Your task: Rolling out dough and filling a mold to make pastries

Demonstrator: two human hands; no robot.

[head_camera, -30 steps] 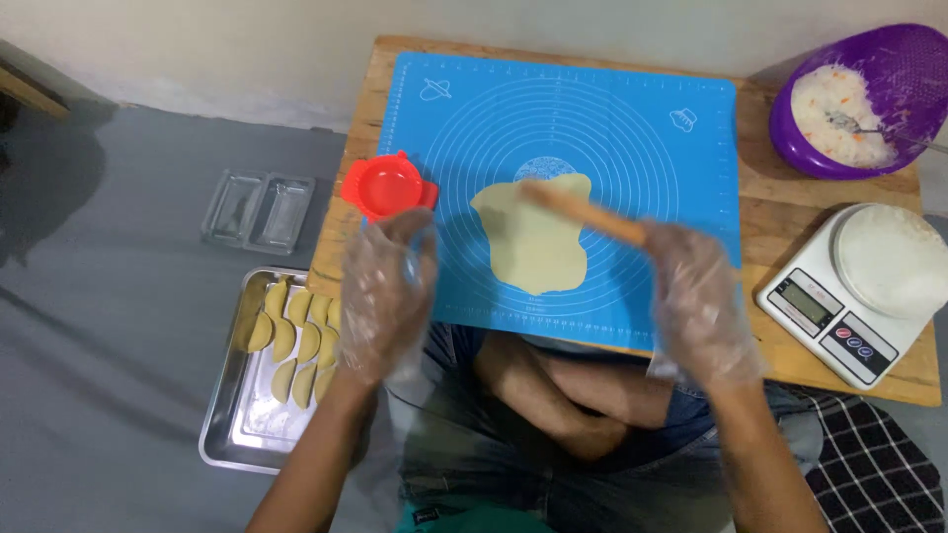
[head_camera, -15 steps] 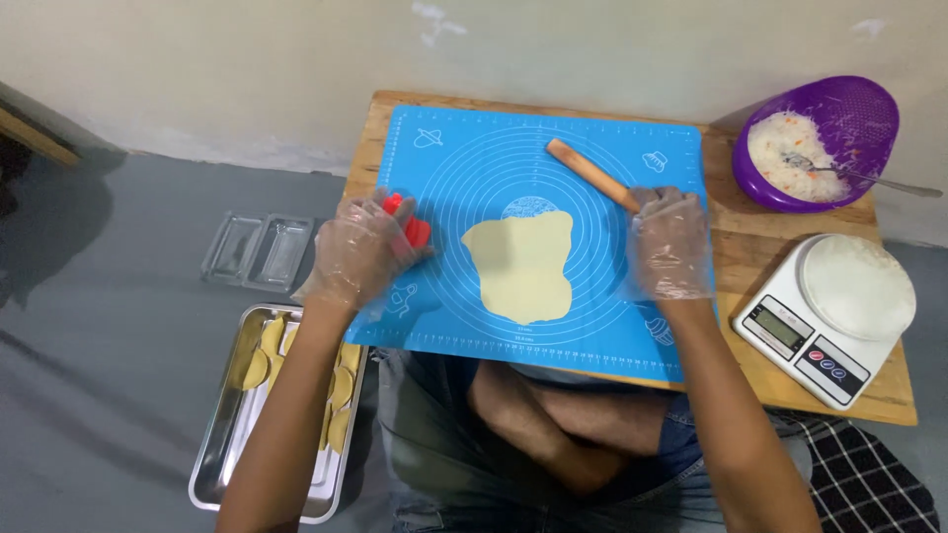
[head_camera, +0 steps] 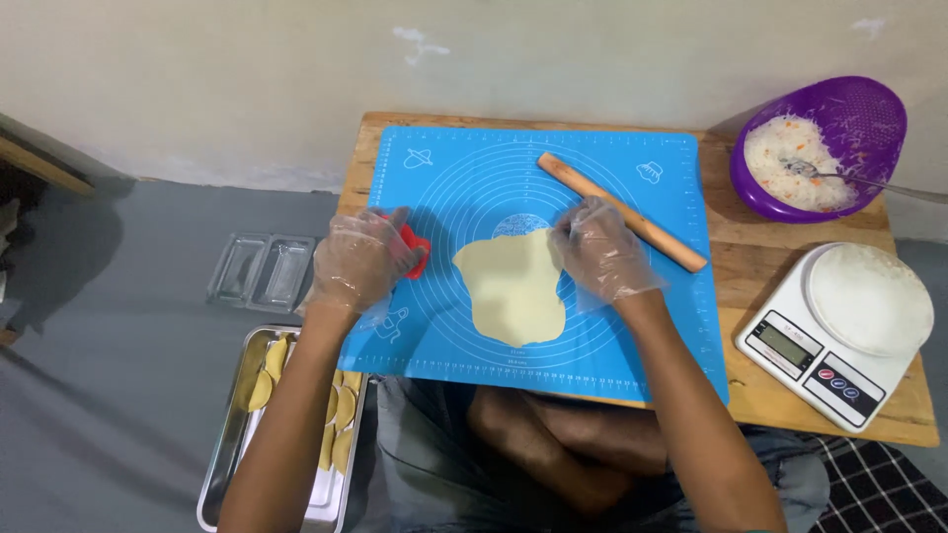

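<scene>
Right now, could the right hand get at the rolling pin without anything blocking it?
Probably yes: the right hand rests at the dough's edge, and the rolling pin lies just beyond it with bare mat between.

Both my forearms reach forward, bare to the wrists, hands in thin clear gloves. My left hand point(head_camera: 363, 259) lies palm down, fingers curled (knuckles up). My right hand point(head_camera: 599, 249) is lowered, fingertips bent and pressing down.
</scene>
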